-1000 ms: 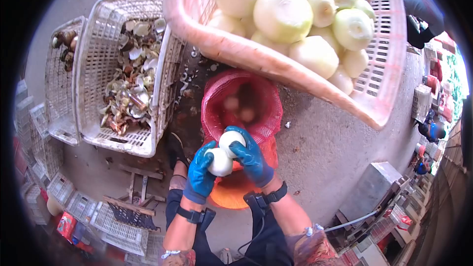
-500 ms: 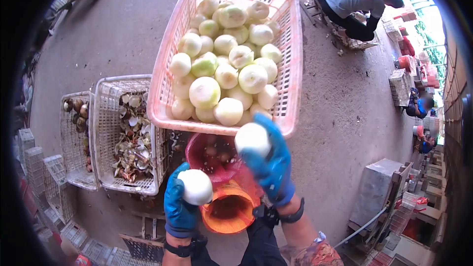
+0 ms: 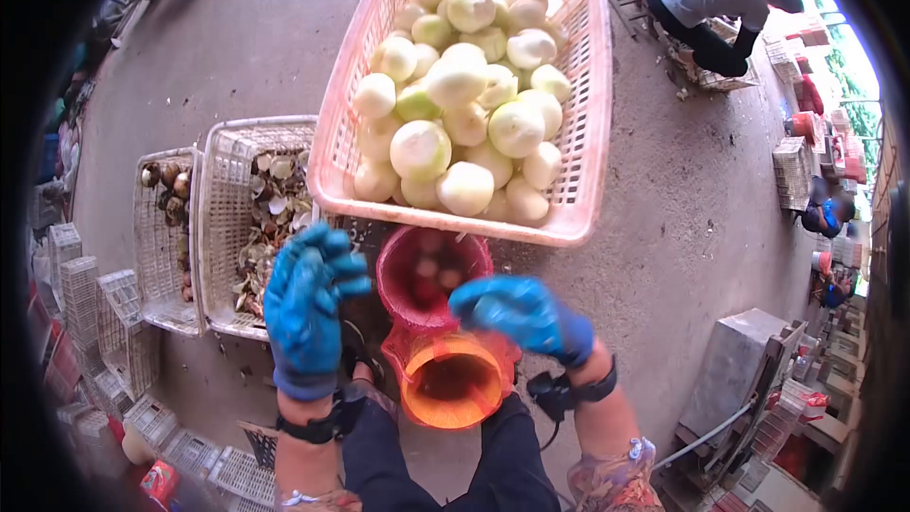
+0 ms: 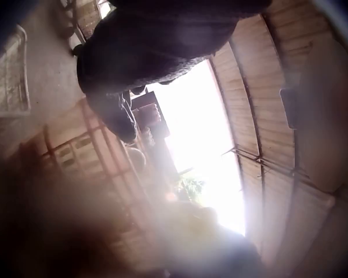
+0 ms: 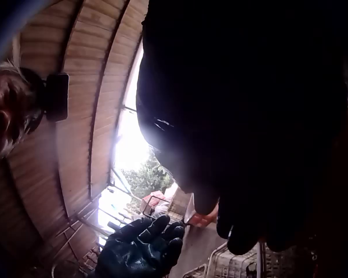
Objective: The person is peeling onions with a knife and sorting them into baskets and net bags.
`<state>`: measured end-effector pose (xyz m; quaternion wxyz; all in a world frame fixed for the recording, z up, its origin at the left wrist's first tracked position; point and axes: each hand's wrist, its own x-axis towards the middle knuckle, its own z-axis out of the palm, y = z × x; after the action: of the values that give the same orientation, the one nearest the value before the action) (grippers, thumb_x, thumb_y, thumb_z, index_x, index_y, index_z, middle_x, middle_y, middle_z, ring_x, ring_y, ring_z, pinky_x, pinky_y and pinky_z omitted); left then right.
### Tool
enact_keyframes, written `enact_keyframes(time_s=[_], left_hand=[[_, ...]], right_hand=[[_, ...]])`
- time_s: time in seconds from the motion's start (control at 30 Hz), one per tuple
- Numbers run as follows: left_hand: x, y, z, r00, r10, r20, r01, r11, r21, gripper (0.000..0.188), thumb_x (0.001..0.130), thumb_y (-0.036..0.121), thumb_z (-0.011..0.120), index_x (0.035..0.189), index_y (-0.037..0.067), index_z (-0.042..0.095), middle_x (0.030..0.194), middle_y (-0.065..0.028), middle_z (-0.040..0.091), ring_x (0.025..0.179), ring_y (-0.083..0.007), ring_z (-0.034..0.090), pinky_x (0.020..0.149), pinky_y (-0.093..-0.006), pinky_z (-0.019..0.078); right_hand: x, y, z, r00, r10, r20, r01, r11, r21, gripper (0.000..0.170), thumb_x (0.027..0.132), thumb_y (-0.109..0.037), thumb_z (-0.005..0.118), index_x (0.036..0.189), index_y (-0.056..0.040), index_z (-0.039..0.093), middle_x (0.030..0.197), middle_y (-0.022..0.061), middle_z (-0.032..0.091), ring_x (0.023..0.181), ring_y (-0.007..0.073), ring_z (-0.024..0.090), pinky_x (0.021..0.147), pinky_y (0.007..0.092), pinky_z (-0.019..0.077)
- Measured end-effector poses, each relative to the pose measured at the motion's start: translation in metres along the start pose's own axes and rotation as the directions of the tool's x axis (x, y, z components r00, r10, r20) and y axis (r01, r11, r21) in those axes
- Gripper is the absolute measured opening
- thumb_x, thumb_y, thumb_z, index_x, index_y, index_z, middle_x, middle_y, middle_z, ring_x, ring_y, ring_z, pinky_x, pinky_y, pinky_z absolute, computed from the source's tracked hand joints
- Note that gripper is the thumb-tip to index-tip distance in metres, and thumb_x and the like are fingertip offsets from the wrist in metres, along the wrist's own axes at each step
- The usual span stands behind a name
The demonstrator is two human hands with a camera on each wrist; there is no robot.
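My left hand [image 3: 308, 308], in a wet blue glove, is raised beside the crate of peelings with fingers loosely bent and nothing in them. The right hand [image 3: 524, 316], gloved alike, hovers over the near side of a red mesh sack [image 3: 387, 280], also holding nothing. Beyond both hands a pink plastic crate [image 3: 455, 220] holds a heap of peeled onions [image 3: 420, 150]. Above that heap one pale onion [image 3: 458, 81] looks slightly blurred. Inside the sack a few roundish things show dimly. An orange bucket [image 3: 450, 417] stands between my legs. Both wrist views are dark and blurred.
To the left, a white crate [image 3: 210, 228] holds onion peelings [image 3: 275, 199], and a narrower crate [image 3: 142, 256] has unpeeled onions in it. A person [image 3: 706, 0] bends over a crate at far right. A metal box [image 3: 725, 351] stands near right.
Half a second ago each hand held a peeled onion; now both are empty. The left hand has moved up and left, the right hand slightly down. Earlier, the hands were together over the sack.
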<state>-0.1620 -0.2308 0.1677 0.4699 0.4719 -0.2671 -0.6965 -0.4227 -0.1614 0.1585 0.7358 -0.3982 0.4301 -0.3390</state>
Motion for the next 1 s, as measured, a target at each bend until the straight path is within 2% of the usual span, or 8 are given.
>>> enact_keyframes(time_s=[0.13, 0.23, 0.33, 0.43, 0.6, 0.8, 0.9, 1.0], left_hand=[[-0.046, -0.059, -0.090, 0.936, -0.351, 0.007, 0.318, 0.857, 0.406, 0.030, 0.094, 0.014, 0.058, 0.120, 0.000, 0.058, 0.105, -0.0073, 0.064, 0.086, -0.0140, 0.063, 0.075, -0.0274, 0.0534], [-0.083, -0.136, -0.145, 0.856, -0.515, 0.047, 0.429, 0.757, 0.493, 0.032, 0.090, 0.007, 0.062, 0.121, -0.001, 0.057, 0.103, -0.0029, 0.062, 0.087, -0.0099, 0.058, 0.078, -0.0244, 0.0481], [-0.111, -0.193, -0.150, 0.788, -0.607, 0.103, 0.534, 0.758, 0.375, 0.036, 0.089, 0.012, 0.066, 0.122, 0.001, 0.057, 0.102, -0.0037, 0.062, 0.088, -0.0112, 0.058, 0.078, -0.0267, 0.0488], [-0.125, -0.236, -0.149, 0.723, -0.673, 0.158, 0.532, 0.688, 0.494, 0.037, 0.089, 0.013, 0.066, 0.124, 0.002, 0.056, 0.103, -0.0055, 0.062, 0.090, -0.0121, 0.058, 0.078, -0.0272, 0.0488], [-0.130, -0.275, -0.150, 0.760, -0.613, 0.215, 0.459, 0.741, 0.491, 0.041, 0.091, 0.012, 0.064, 0.129, 0.001, 0.052, 0.114, -0.0065, 0.061, 0.099, -0.0118, 0.057, 0.087, -0.0263, 0.0466], [-0.104, -0.282, -0.158, 0.697, -0.708, 0.114, 0.697, 0.706, 0.128, 0.039, 0.094, 0.017, 0.060, 0.129, -0.001, 0.052, 0.119, -0.0105, 0.061, 0.100, -0.0157, 0.062, 0.085, -0.0287, 0.0508], [-0.082, -0.282, -0.159, 0.726, -0.679, 0.112, 0.688, 0.721, -0.083, 0.042, 0.097, 0.024, 0.056, 0.131, 0.000, 0.050, 0.122, -0.0130, 0.060, 0.100, -0.0217, 0.065, 0.083, -0.0352, 0.0548], [-0.065, -0.277, -0.152, 0.754, -0.647, 0.115, 0.651, 0.713, -0.261, 0.053, 0.096, 0.033, 0.056, 0.136, 0.001, 0.044, 0.128, -0.0143, 0.056, 0.108, -0.0253, 0.062, 0.085, -0.0412, 0.0556]], right_hand=[[0.006, 0.172, 0.013, 0.926, 0.304, -0.222, -0.365, 0.872, -0.326, 0.040, 0.090, -0.023, 0.061, 0.123, -0.0031, 0.055, 0.102, 0.0169, 0.066, 0.095, 0.0260, 0.064, 0.082, 0.0373, 0.0509], [0.052, 0.335, -0.014, 0.799, 0.111, -0.591, -0.428, 0.795, -0.429, 0.035, 0.089, -0.017, 0.063, 0.120, -0.0019, 0.057, 0.106, 0.0154, 0.065, 0.094, 0.0233, 0.064, 0.080, 0.0367, 0.0519], [0.102, 0.326, -0.027, 0.778, -0.008, -0.628, -0.550, 0.474, -0.687, 0.036, 0.082, -0.019, 0.067, 0.114, -0.0044, 0.059, 0.115, 0.0217, 0.063, 0.101, 0.0354, 0.064, 0.083, 0.0461, 0.0522], [0.144, 0.324, -0.028, 0.653, 0.333, -0.681, -0.745, 0.120, -0.656, 0.041, 0.078, -0.022, 0.068, 0.115, -0.0071, 0.061, 0.117, 0.0226, 0.062, 0.103, 0.0405, 0.061, 0.087, 0.0494, 0.0502], [0.160, 0.377, -0.051, 0.762, 0.352, -0.543, -0.603, 0.081, -0.793, 0.043, 0.074, -0.023, 0.069, 0.115, -0.0108, 0.062, 0.114, 0.0212, 0.064, 0.099, 0.0388, 0.063, 0.085, 0.0476, 0.0517], [0.157, 0.363, -0.047, 0.646, 0.645, -0.409, -0.522, -0.018, -0.853, 0.044, 0.073, -0.023, 0.070, 0.115, -0.0129, 0.062, 0.111, 0.0205, 0.065, 0.098, 0.0384, 0.063, 0.084, 0.0479, 0.0519], [0.133, 0.283, -0.026, 0.770, 0.318, -0.553, -0.606, 0.092, -0.790, 0.047, 0.072, -0.025, 0.071, 0.117, -0.0153, 0.062, 0.109, 0.0200, 0.065, 0.095, 0.0397, 0.064, 0.082, 0.0471, 0.0527], [0.087, 0.257, -0.002, 0.872, 0.023, -0.489, -0.448, 0.438, -0.779, 0.060, 0.074, -0.032, 0.076, 0.125, -0.0097, 0.055, 0.112, 0.0205, 0.062, 0.101, 0.0382, 0.062, 0.086, 0.0452, 0.0512]])
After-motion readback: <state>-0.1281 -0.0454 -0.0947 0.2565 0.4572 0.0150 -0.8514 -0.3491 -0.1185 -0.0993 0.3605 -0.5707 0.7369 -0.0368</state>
